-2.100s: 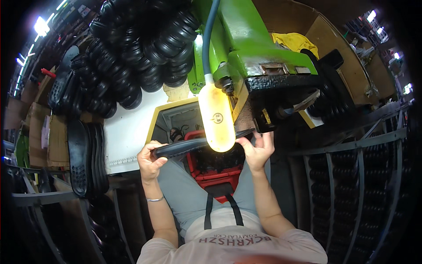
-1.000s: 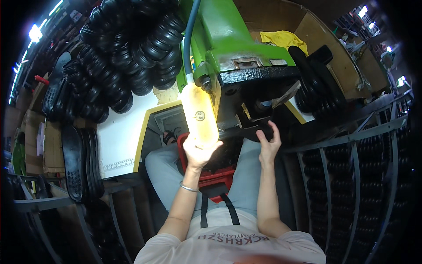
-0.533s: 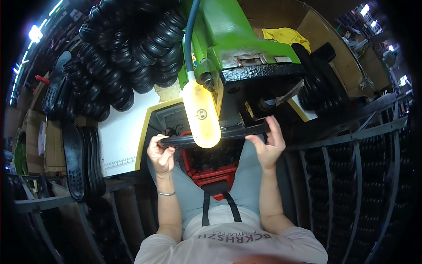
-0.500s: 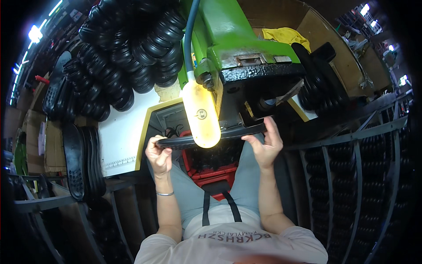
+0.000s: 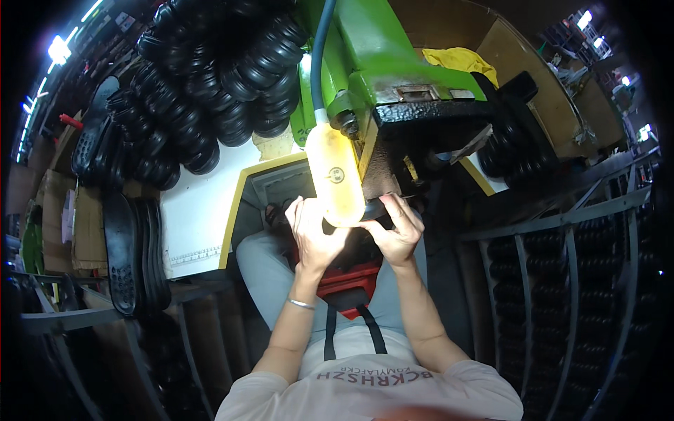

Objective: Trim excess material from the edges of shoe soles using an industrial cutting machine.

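Observation:
A black shoe sole [image 5: 378, 210] is between my two hands at the green machine [image 5: 379, 49], mostly hidden by the yellow lamp [image 5: 335, 172] and my fingers. My left hand [image 5: 316, 235] is closed at the sole's left part, just beside the lamp, its fingertips partly covered. With thumb and fingers my right hand [image 5: 398, 230] pinches the sole's right part, beneath the machine's dark head. Below the hands, a red bin [image 5: 351, 282] sits between my knees, with dark contents inside.
Black soles [image 5: 203, 77] are heaped on the white tabletop [image 5: 186, 210] to the left, with more soles [image 5: 126, 252] upright at its edge. Metal racks [image 5: 572, 295] full of dark soles flank me. A cardboard box [image 5: 456, 24] with yellow cloth [image 5: 463, 62] stands behind the machine.
My hands have come closer together, the left moving right and the right moving left. The sole, earlier plainly seen lengthwise across the machine's front, is now mostly hidden behind the lamp.

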Demonstrator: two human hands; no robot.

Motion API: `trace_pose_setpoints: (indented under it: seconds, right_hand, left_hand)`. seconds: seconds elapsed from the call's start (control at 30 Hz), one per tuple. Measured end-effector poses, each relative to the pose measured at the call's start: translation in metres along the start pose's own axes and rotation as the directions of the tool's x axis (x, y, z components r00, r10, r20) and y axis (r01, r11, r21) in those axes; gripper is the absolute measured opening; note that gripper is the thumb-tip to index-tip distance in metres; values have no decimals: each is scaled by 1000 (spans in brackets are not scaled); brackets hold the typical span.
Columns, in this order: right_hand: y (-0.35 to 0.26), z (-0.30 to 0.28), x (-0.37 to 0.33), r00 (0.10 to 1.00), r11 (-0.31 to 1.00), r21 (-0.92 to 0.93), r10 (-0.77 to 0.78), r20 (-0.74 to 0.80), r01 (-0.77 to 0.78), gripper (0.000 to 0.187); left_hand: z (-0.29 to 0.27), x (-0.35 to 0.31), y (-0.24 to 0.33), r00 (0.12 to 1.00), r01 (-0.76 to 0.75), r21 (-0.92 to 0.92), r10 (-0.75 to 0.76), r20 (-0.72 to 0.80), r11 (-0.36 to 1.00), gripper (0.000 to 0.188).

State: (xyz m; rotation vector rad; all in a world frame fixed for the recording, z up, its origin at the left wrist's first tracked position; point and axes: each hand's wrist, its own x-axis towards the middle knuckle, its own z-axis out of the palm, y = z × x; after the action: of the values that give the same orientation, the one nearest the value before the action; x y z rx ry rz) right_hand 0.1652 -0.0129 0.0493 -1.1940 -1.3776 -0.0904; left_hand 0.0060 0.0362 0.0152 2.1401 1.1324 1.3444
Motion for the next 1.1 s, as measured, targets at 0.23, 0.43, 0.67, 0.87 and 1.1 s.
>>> trace_pose_setpoints:
  seconds: [0.23, 0.43, 0.67, 0.87, 1.1]
  right_hand:
    - [101, 15, -87, 776, 699, 345, 601, 191, -627, 56]
    - [139, -24, -108, 629, 456, 597, 770, 106, -660, 37]
    - [118, -96, -38, 762, 736, 328, 644, -70, -592, 43]
    - [114, -101, -27, 765, 737, 388, 634, -113, -553, 48]
    - [58, -127, 21, 930, 931, -86, 341, -137, -354, 47]
  left_hand:
    - [56, -19, 10, 907, 332, -829, -393, 150, 449, 38]
    - [62, -21, 7, 895, 298, -893, -425, 138, 338, 39]
    - [38, -3, 18, 936, 265, -911, -313, 163, 317, 49]
    - [47, -8, 28, 936, 309, -893, -271, 225, 326, 68]
    - [22, -4, 23, 967, 200, -866, -237, 98, 458, 57]
